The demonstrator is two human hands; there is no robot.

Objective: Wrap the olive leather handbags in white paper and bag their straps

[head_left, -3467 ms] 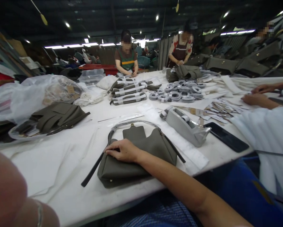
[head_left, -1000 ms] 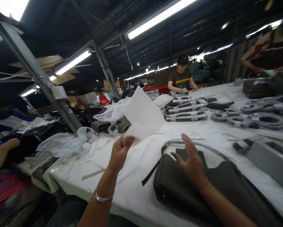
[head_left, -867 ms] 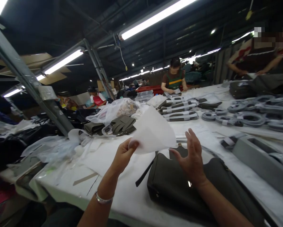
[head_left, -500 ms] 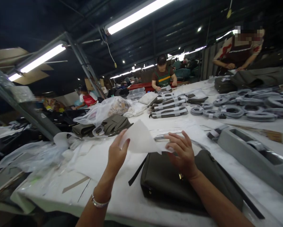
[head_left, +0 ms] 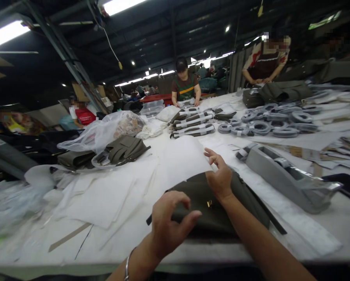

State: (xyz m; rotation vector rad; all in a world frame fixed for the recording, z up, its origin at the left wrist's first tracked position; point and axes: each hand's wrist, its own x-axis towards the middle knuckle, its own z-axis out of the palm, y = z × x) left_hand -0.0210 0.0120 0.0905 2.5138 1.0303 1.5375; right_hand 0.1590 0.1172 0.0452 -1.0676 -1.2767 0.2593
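Head view, clock face centred on the bag (head_left: pixel 192 218), 12 o'clock pointing away from the wearer. The dark bag lies on the white table (head_left: pixel 128 251), its gold clasp (head_left: pixel 209 203) showing between the hands. At 1 o'clock, the right hand (head_left: pixel 221 177) pinches the right edge of a white sheet (head_left: pixel 183 160) between thumb and fingers; the sheet spreads to 11 o'clock, its near edge overlapping the bag's far side. At 8 o'clock, the left hand (head_left: pixel 166 228) is empty, thumb and fingers parted in a curve; whether it touches the bag cannot be told. Loose paper (head_left: pixel 101 199) lies at 9 o'clock, a tape dispenser (head_left: pixel 286 177) at 2, wrapped straps (head_left: pixel 192 124) at 12, coils (head_left: pixel 259 128) at 1. A co-worker (head_left: pixel 185 86) stands beyond the straps.
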